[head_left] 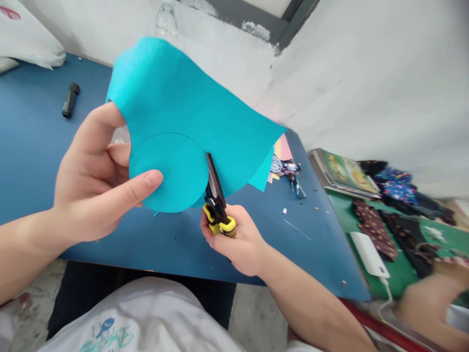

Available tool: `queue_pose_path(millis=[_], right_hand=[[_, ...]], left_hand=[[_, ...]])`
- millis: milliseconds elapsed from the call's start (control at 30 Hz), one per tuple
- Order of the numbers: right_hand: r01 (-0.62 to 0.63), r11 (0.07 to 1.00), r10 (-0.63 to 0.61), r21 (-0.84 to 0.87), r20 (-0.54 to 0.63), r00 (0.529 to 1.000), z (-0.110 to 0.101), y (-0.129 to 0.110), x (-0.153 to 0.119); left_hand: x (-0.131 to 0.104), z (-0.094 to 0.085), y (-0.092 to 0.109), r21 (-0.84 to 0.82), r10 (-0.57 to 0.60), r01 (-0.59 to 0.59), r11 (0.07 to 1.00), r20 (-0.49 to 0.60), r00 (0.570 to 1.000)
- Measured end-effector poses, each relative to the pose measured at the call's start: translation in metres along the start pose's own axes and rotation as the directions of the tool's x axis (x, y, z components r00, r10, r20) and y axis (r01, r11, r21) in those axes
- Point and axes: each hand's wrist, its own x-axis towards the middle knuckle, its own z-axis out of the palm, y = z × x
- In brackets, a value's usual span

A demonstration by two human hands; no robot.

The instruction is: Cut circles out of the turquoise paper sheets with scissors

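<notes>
My left hand pinches a turquoise sheet of paper at its left side, thumb on top and fingers behind. A round outline is drawn on the sheet, and its lower right part is cut free as a curved edge. My right hand is wrapped around black scissors with yellow-and-black handles. Their blades point up and lie against the paper at the right side of the circle. The sheet's upper left bends back, and its right corner hangs out over the table.
On the blue table lie a black flashlight-like cylinder, coloured papers and a thin needle-like stick. A clear bottle stands behind. At right, a green table holds books, a white power bank, patterned cloth and another person's blurred arm.
</notes>
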Motion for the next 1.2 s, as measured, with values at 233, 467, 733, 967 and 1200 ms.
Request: queue_pose_path(millis=[233,467,733,967,1200], right_hand=[[-0.020,0.999,0.020,0.030,0.001,1.000,0.0009,0.0005,-0.0017],[-0.033,0.999,0.032,0.043,0.009,0.999,0.0015,-0.0016,-0.0019],[-0.040,0.993,0.035,0.111,0.041,0.999,0.0016,0.0012,-0.0021],[-0.046,0.994,0.046,0.102,0.010,0.999,0.0010,-0.0016,-0.0013],[-0.065,0.996,0.063,0.066,0.023,0.998,0.0014,0.0004,0.0010]], left_hand=[[0.0006,-0.0004,0.0009,-0.016,-0.017,0.017,1.000,0.009,1.000],[0.0012,-0.0017,-0.0012,-0.019,-0.004,0.004,1.000,-0.001,1.000],[0.0041,0.0033,0.0013,0.026,-0.017,0.019,0.999,-0.067,0.998],[-0.0006,-0.0008,-0.0057,0.154,-0.024,0.051,0.987,-0.176,0.984],[-0.0026,-0.0015,-0.0056,0.236,-0.037,0.096,0.967,-0.241,0.970]])
